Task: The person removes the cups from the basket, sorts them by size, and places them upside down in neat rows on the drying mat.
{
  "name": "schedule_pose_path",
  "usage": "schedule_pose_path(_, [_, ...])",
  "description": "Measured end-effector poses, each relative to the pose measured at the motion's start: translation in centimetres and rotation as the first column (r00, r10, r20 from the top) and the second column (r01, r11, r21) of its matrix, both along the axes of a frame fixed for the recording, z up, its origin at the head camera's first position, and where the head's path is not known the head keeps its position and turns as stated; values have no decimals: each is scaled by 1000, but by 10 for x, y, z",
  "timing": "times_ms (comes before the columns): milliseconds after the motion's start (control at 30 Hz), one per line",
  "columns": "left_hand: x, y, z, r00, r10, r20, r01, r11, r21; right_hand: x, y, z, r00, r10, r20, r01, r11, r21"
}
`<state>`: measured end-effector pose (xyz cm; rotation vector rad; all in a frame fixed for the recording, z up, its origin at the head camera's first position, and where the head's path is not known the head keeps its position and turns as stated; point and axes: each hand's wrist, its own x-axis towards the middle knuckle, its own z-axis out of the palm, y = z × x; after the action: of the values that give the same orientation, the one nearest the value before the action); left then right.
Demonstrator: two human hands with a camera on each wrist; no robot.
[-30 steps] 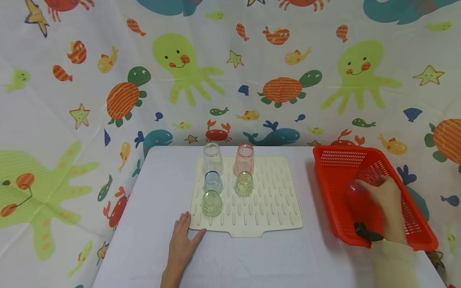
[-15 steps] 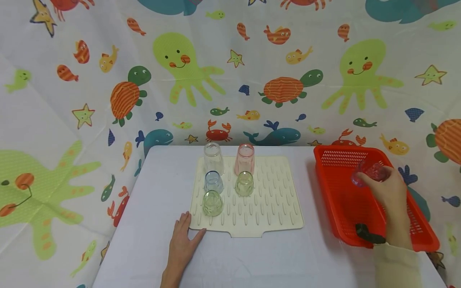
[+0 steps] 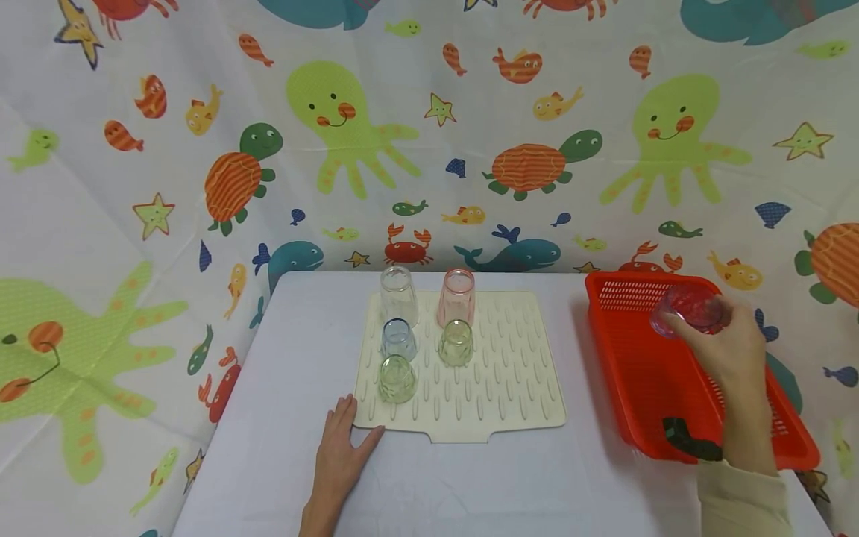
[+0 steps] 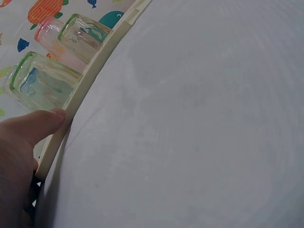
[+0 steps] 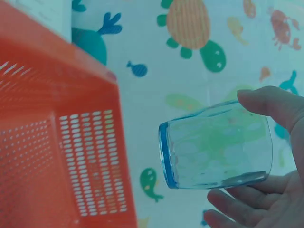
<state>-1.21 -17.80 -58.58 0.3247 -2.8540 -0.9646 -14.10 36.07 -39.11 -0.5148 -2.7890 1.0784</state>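
In the head view, my right hand grips a short glass tumbler above the red basket. The right wrist view shows this tumbler lying sideways between thumb and fingers, bluish with a darker blue rim. My left hand rests at the near left corner of a cream draining board, and its thumb touches the edge. Several glasses stand on the board's left half: a tall clear one, a tall pink one, a short blue one, and short green ones.
The red perforated basket stands on the right of the white-covered table. A curtain printed with sea animals hangs behind the table and at its sides. A black wrist-camera mount sits by the right sleeve.
My right hand has lifted the tumbler up from inside the basket, moving slightly away and to the right, and the tumbler has turned somewhat. My left hand has stayed in place.
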Motion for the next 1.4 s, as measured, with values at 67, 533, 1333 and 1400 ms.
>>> schedule_pose_path(67, [0,0,0,1000,1,0,-1,1000,-2,2,-4,4,1000,9,-11,-9,1000,4])
schedule_pose_path(533, [-2,0,0,1000,-5,5,5,1000,12,11,-38,13,994,76,-78,-74,997,23])
schedule_pose_path(1333, [-2,0,0,1000,-4,-3,4,1000,5,24,-87,1,953,264,-147,-256,964,74])
schedule_pose_path(1400, [-2,0,0,1000,-4,-7,4,1000,7,25,-90,1,951,275,-140,-267,961,73])
